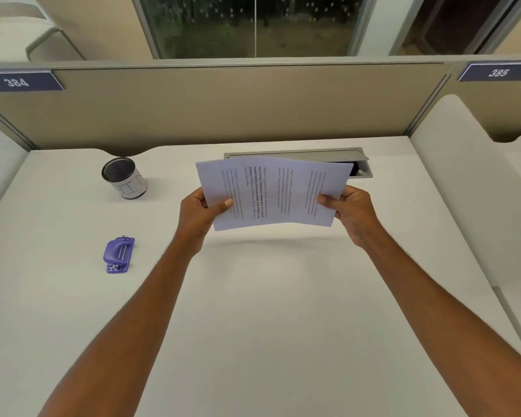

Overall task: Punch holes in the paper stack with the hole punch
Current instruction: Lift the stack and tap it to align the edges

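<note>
Printed paper stack, slightly bowed; sheet corners fanned apart

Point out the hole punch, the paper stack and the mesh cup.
hole punch [119,254], head view, purple lever top.
paper stack [272,191], head view, middle of top sheet.
mesh cup [124,182], head view, labelled side wall.

Hole punch on desk, cup behind it.

White desk bearing a mesh cup lettered "BIN" at far left and a grey cable tray, lid ajar, at the rear, beneath a beige partition with plates 384 and 385.
</note>
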`<state>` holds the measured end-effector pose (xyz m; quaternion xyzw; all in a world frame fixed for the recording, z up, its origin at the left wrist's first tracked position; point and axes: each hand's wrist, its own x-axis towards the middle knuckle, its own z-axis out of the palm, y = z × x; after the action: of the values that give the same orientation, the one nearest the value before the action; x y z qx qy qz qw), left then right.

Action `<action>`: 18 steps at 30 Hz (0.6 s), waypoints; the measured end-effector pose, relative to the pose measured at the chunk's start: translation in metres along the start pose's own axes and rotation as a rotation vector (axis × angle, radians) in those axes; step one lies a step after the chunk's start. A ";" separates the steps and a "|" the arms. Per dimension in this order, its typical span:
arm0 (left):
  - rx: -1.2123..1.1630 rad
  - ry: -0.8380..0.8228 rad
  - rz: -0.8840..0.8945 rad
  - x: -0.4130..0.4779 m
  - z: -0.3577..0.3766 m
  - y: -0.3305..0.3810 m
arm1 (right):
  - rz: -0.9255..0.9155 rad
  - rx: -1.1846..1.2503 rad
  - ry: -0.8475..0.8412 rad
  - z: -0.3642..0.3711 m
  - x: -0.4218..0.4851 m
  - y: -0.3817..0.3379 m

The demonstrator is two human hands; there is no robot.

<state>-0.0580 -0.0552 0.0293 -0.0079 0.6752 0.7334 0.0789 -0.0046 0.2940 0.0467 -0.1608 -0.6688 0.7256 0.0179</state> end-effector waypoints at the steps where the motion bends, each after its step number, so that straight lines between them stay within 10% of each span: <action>1: 0.022 0.018 0.007 -0.002 0.001 -0.004 | 0.006 0.014 0.007 0.002 -0.001 0.004; 18: 0.166 0.093 -0.048 -0.029 0.009 -0.053 | 0.171 -0.024 0.025 0.014 -0.018 0.057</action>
<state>-0.0218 -0.0453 -0.0192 -0.0515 0.7363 0.6715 0.0654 0.0199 0.2706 -0.0043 -0.2267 -0.6611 0.7142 -0.0375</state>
